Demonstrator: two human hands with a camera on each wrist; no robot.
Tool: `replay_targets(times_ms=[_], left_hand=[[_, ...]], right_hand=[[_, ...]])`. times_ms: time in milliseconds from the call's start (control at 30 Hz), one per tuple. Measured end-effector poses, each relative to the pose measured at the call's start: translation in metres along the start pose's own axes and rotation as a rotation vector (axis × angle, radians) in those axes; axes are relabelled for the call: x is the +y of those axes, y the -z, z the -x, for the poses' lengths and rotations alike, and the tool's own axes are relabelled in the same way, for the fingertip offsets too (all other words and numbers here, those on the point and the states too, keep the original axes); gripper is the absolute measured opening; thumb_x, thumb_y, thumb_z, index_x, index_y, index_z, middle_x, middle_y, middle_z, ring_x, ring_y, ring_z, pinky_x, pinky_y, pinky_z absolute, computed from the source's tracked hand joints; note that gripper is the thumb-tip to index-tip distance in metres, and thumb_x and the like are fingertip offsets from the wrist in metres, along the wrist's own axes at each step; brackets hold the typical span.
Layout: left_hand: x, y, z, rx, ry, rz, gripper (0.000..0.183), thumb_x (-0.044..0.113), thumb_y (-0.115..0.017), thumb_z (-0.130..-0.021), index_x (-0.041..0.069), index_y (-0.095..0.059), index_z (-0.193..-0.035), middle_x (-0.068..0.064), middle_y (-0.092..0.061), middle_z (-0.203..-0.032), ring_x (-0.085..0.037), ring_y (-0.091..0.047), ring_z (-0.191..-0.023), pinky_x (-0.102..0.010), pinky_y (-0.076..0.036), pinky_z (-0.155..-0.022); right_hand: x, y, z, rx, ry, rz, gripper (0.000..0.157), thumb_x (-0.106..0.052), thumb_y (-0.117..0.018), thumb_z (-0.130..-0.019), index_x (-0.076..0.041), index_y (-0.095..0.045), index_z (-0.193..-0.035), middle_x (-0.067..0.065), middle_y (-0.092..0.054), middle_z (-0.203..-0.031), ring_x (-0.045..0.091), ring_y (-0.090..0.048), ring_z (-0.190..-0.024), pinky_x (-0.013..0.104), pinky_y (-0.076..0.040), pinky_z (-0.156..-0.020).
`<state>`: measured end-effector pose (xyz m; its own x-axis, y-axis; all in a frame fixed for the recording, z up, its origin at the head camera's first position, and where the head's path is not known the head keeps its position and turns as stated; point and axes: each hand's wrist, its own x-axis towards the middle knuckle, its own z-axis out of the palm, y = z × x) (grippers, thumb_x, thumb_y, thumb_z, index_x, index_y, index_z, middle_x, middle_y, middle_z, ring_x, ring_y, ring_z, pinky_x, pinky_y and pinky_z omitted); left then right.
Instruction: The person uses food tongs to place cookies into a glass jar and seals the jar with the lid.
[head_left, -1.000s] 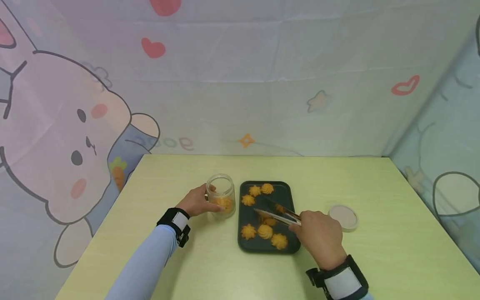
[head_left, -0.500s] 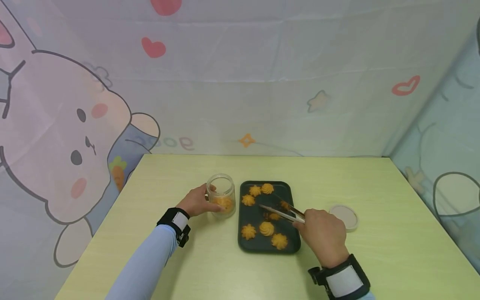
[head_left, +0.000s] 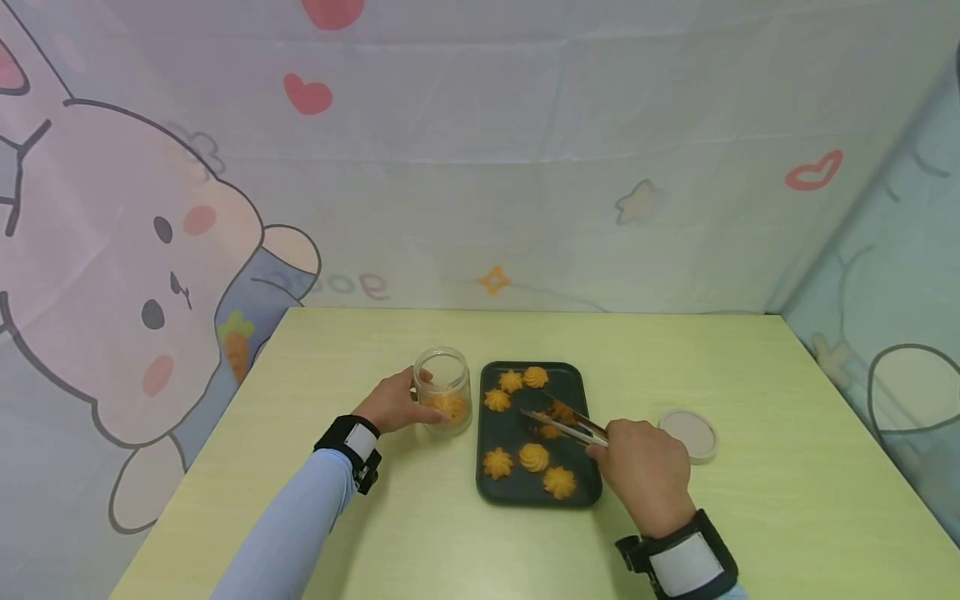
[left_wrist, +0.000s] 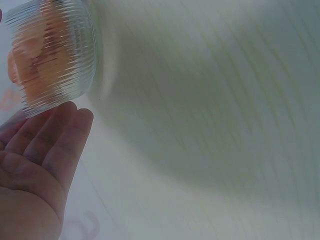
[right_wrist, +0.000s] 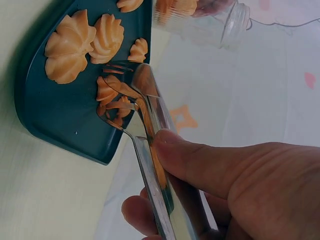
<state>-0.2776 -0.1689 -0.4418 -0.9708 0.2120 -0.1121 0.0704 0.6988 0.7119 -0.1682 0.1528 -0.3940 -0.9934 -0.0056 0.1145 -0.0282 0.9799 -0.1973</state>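
My left hand (head_left: 397,402) holds a clear glass jar (head_left: 442,383) from its left side, thumb in front and fingers behind. Piped orange-yellow cookies (left_wrist: 42,60) lie in the jar's lower part, and its mouth is uncovered. In my right hand (head_left: 647,475) is a pair of metal tongs (right_wrist: 150,130), gripped between thumb and fingers. The tongs' slotted ends reach over the dark green tray (right_wrist: 60,117), with their arms apart around a cookie (right_wrist: 106,90) near its middle. Several other cookies (head_left: 534,457) sit along the tray's far and near ends.
A round whitish lid (head_left: 688,435) lies on the pale yellow-green table (head_left: 405,533), right of the tray and just beyond the right hand. Behind the table hangs a printed cloth (head_left: 465,208) with a cartoon rabbit, and another stretch covers the right side.
The right hand and tongs have shifted slightly right and back over the tray. A cookie near the tongs moved a little away from the near edge. The left hand and jar stay put.
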Motion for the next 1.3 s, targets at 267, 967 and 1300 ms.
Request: replay_targets(times_ms=[267,967,1300], left_hand=[[-0.004,-0.002,-0.003,0.003,-0.012,0.005,0.071,0.032,-0.084,-0.067,0.005,-0.054,-0.124,-0.016,-0.063,-0.122,-0.028,-0.058,-0.107,-0.047,-0.053,-0.086],[-0.003,-0.001,-0.001,-0.001,0.002,0.002,0.073,0.034,-0.084,-0.067,0.006,-0.052,-0.126,-0.017,-0.062,-0.125,-0.029,-0.057,-0.110,-0.047,-0.052,-0.088],[0.000,-0.001,0.000,-0.003,0.010,0.001,0.071,0.033,-0.084,-0.068,0.005,-0.052,-0.125,-0.017,-0.062,-0.125,-0.029,-0.057,-0.109,-0.047,-0.052,-0.089]], right_hand=[[0.002,-0.001,0.000,0.052,0.015,-0.014,0.029,-0.033,-0.078,-0.075,-0.008,-0.065,-0.065,0.004,-0.056,-0.049,0.020,-0.048,-0.041,0.035,-0.036,-0.033],[-0.005,0.024,-0.005,0.219,0.084,-0.066,0.027,-0.030,-0.078,-0.076,-0.005,-0.074,-0.084,0.006,-0.061,-0.053,0.017,-0.045,-0.038,0.029,-0.028,-0.030],[-0.019,0.040,-0.010,0.274,0.140,-0.047,0.028,-0.032,-0.077,-0.077,-0.006,-0.075,-0.088,0.008,-0.065,-0.057,0.019,-0.047,-0.040,0.031,-0.032,-0.031]])
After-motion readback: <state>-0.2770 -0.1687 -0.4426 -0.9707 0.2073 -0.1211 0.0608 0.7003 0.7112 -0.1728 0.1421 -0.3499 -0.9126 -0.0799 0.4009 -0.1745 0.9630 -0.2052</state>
